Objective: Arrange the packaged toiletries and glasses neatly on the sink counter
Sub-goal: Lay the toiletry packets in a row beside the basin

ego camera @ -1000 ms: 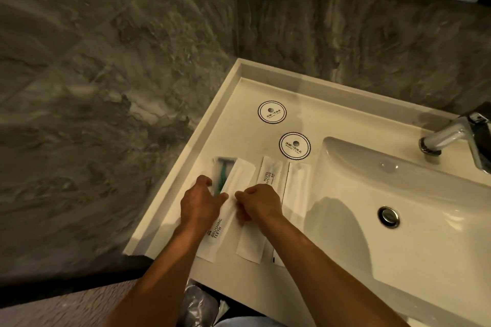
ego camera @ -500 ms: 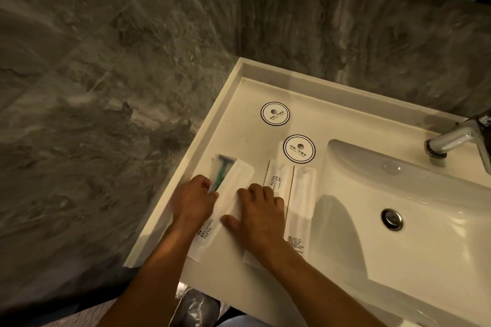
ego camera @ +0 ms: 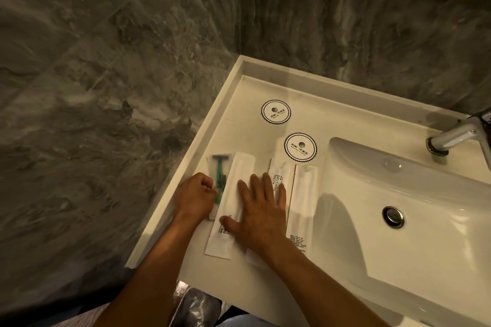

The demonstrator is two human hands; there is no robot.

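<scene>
Several long white toiletry packets lie side by side on the white sink counter [ego camera: 247, 93]. A clear razor packet [ego camera: 219, 167] with a green razor lies leftmost. My left hand [ego camera: 195, 194] is curled into a loose fist, its fingertips on the razor packet's lower part. Next to it is a toothbrush packet [ego camera: 240, 167]. My right hand [ego camera: 261, 210] lies flat with fingers spread across this packet and a second toothbrush packet [ego camera: 277, 172] printed "BRUSHING TEETH". A fourth white packet [ego camera: 304, 194] lies at the basin's edge. Two glasses with round paper covers [ego camera: 275, 111] [ego camera: 300, 147] stand behind the packets.
The sink basin [ego camera: 425, 233] with its drain [ego camera: 393, 216] fills the right side. A chrome faucet [ego camera: 457, 138] reaches in from the far right. Grey marble walls [ego camera: 106, 87] close in on the left and back. A plastic-lined bin [ego camera: 196, 302] sits below the counter's front edge.
My right hand has opened from a pinch to a flat palm pressed on the two toothbrush packets. The left packet now lies straighter beside the razor packet. The left hand stays by the razor.
</scene>
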